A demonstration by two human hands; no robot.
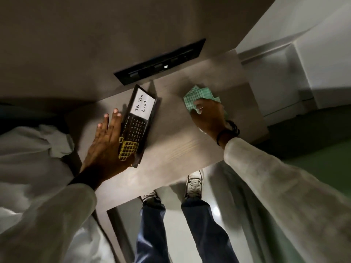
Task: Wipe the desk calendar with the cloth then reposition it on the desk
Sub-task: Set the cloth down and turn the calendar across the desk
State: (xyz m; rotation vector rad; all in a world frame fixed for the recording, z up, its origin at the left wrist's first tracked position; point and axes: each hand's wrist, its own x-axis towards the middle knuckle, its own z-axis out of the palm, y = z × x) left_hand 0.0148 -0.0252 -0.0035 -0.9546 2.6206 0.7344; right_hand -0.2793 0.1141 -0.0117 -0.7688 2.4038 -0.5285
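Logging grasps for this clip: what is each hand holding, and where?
Right hand grips the green cloth at its near edge. Left hand lies flat against the desk calendar side, not gripping.

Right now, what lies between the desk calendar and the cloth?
In the head view, only bare desk separates the desk calendar from the green cloth under the right hand.

The pale wood-grain surface (171, 147) carried a dark desk calendar (141, 120) marked "To Do List" toward its left and a green checked cloth (197, 95) well apart on its right.
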